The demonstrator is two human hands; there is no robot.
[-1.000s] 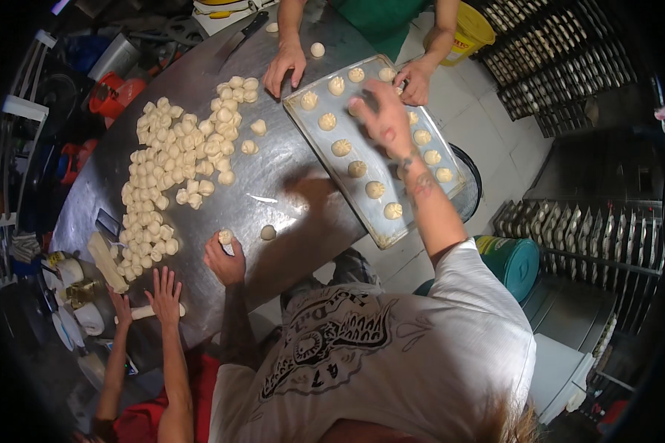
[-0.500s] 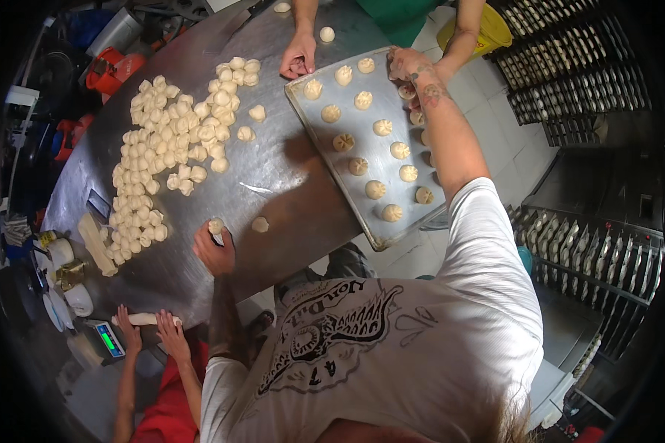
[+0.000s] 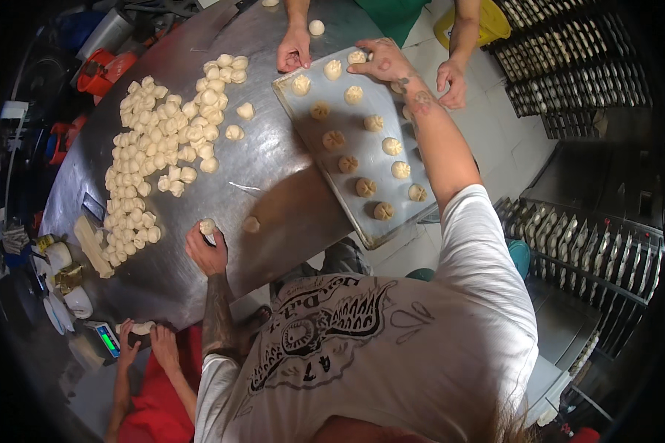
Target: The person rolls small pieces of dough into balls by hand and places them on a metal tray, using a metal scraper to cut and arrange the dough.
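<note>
My left hand (image 3: pixel 206 247) is closed round a pale dough ball (image 3: pixel 207 226) on the steel table (image 3: pixel 222 277); a flattened dough piece (image 3: pixel 251 224) lies to its right. My right hand (image 3: pixel 380 63) is stretched over the far end of a metal tray (image 3: pixel 319 168), thumb and fingers apart beside a pleated dough bun (image 3: pixel 356 56). More pleated buns (image 3: pixel 373 122) sit on the tray, partly hidden by my right forearm. Several dough pieces (image 3: pixel 170 133) form a large heap on the table's left half.
A co-worker's hands (image 3: pixel 294 52) (image 3: pixel 451 81) flank the tray's far end; another co-worker's hands (image 3: pixel 162 340) are on a dough roll at lower left, by a scale (image 3: pixel 105 341). A yellow bucket (image 3: pixel 488 26), laden racks (image 3: pixel 576 258) and a teal container (image 3: pixel 517 257) stand right.
My right hand has moved left along the tray's far end from its corner. The co-worker's hand at the right has dropped lower, beside the tray. The view has shifted slightly.
</note>
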